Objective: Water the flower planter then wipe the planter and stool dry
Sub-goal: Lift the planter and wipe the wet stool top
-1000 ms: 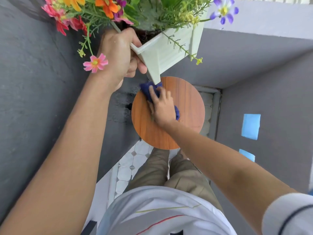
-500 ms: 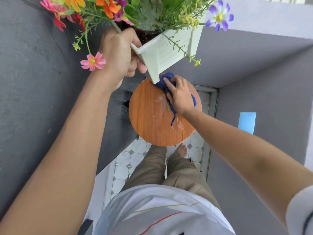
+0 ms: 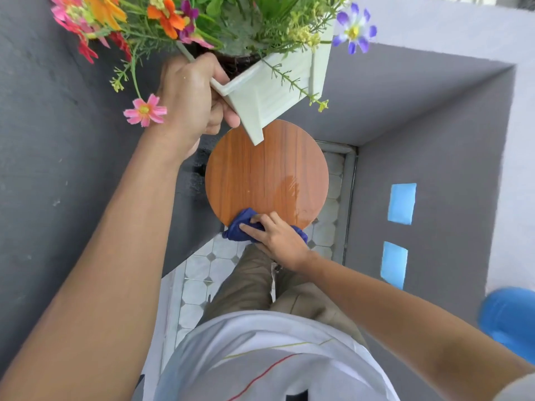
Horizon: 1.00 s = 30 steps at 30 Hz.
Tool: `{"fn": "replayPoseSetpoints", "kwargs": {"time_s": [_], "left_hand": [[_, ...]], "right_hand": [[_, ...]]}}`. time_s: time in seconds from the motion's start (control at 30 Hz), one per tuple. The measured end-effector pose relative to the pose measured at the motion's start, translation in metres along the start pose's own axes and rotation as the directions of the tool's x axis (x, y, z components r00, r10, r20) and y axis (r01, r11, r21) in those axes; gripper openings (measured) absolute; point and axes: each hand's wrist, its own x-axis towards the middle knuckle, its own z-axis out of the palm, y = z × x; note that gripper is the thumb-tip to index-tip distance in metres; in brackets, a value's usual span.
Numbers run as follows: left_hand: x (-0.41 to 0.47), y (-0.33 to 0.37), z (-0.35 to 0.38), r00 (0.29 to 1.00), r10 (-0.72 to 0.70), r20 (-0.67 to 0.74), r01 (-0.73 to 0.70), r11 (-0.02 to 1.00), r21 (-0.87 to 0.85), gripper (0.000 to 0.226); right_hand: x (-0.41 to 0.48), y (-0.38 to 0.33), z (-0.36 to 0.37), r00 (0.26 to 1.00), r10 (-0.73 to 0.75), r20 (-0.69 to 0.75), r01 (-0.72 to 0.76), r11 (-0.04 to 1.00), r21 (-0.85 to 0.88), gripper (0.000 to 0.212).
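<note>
the left hand (image 3: 192, 98) is clamped on a corner of the white planter (image 3: 278, 91), fingers curled under its rim and thumb along the outside, holding it tilted in the air above the far edge of the stool (image 3: 266, 175). the planter is a ribbed plastic box that tapers toward its base, and its lowest corner hangs just over the round seat without clearly touching it. it is packed with flowers (image 3: 162, 15): orange, pink, red and purple blooms on thin green stems, one pink daisy-like flower drooping beside the wrist.

the stool top is a flat disc with a reddish wood-grain finish, smooth and glossy, with a wet sheen and streaks on its right side (the left side looks dry).

the right hand (image 3: 279, 238) presses a crumpled dark blue cloth (image 3: 241, 227) against the near edge of the seat, fingers spread flat over the soft bunched fabric, part of which spills past the rim.

below are white floor tiles (image 3: 199, 273) with small grey diamonds, khaki trousers and a white shirt. rough dark grey walls stand at both sides.
</note>
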Motion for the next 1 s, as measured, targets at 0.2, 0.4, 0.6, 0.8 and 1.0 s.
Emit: {"fn": "replayPoseSetpoints", "kwargs": {"time_s": [0.2, 0.4, 0.6, 0.8, 1.0], "left_hand": [[-0.003, -0.003, 0.002, 1.000, -0.001, 0.015, 0.001, 1.000, 0.007, 0.044], [-0.010, -0.008, 0.006, 1.000, -0.012, 0.000, 0.012, 1.000, 0.022, 0.041], [-0.015, -0.011, 0.013, 1.000, -0.023, 0.011, 0.023, 0.999, 0.029, 0.043], [-0.021, -0.009, 0.017, 0.999, -0.032, 0.005, 0.032, 0.998, 0.059, 0.028], [-0.022, -0.013, 0.018, 1.000, -0.022, -0.008, 0.023, 0.998, 0.058, 0.032]], "right_hand": [[0.014, 0.098, -0.066, 0.887, 0.386, -0.255, -0.409, 0.912, -0.042, 0.052], [0.033, 0.095, -0.068, 0.808, 0.485, -0.335, -0.521, 0.853, -0.023, 0.052], [-0.015, 0.011, -0.011, 0.997, 0.044, -0.058, -0.047, 0.997, -0.054, 0.056], [-0.017, 0.058, -0.037, 0.991, 0.095, -0.092, -0.102, 0.992, -0.073, 0.052], [0.018, 0.114, -0.084, 0.832, 0.459, -0.313, -0.494, 0.868, -0.040, 0.050]]}}
